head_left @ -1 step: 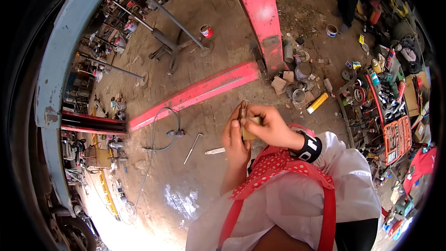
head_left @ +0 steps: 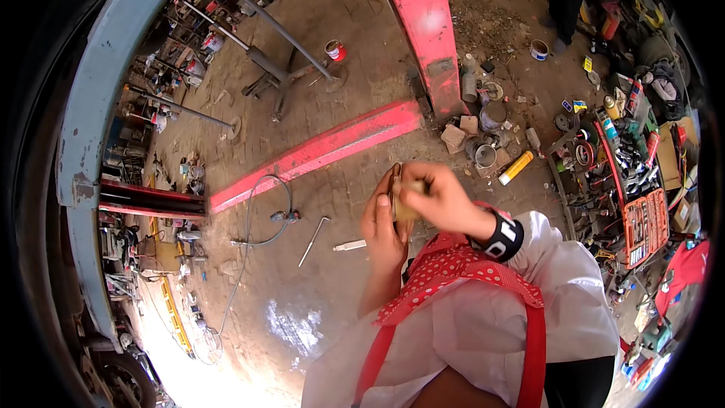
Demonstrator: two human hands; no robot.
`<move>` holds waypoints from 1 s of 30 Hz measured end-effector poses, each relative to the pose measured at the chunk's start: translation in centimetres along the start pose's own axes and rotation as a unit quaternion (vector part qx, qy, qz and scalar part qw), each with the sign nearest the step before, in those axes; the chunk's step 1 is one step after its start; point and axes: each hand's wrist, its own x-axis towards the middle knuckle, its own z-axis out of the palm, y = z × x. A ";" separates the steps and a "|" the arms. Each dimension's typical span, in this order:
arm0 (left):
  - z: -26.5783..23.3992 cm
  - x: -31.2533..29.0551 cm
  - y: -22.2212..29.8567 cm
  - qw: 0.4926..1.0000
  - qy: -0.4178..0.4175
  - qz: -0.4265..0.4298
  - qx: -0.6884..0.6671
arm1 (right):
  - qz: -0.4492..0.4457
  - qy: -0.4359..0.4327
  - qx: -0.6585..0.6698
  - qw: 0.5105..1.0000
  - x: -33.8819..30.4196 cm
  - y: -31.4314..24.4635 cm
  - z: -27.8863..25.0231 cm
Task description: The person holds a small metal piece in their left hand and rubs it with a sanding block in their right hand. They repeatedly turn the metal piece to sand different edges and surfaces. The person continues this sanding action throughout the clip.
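In front of my chest, my left hand [head_left: 382,228] is closed round a thin, flat brown metal piece [head_left: 396,178], held upright with the thumb along its near side. Pressed close beside it is my right hand [head_left: 432,190], its fingers bent round a tan, sheet-like piece [head_left: 410,210]. That piece is smeared by motion, and its lower part shows between the hands. Whether it touches the metal is hard to see. Below the hands lies a red polka-dot apron [head_left: 453,268] over white clothing.
A red steel beam [head_left: 325,149] crosses the floor to a red post [head_left: 423,30]. An L-shaped wrench [head_left: 313,243], a white stick-like tool [head_left: 350,245] and a hose [head_left: 290,200] lie left. At right are a yellow tube [head_left: 516,168] and an orange socket set [head_left: 646,227]. People stand far off.
My right hand has shifted slightly up, with its wrist turned a little. The tan piece has blurred in its grasp. My left hand keeps its hold and place.
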 end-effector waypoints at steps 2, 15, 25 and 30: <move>-0.4 -0.1 -0.4 0.997 -0.007 -0.032 -0.064 | 0.027 0.004 0.002 1.000 1.3 -0.1 -0.7; -0.6 0.2 -0.7 0.997 -0.010 0.005 -0.071 | 0.032 -0.021 0.046 0.998 0.0 0.2 0.7; 0.2 0.0 0.6 1.000 0.019 0.012 0.007 | 0.037 -0.026 0.035 0.998 0.4 -0.8 -0.3; 0.2 0.0 0.0 0.999 0.031 0.021 0.019 | 0.056 -0.025 0.066 0.996 -0.1 -0.3 0.1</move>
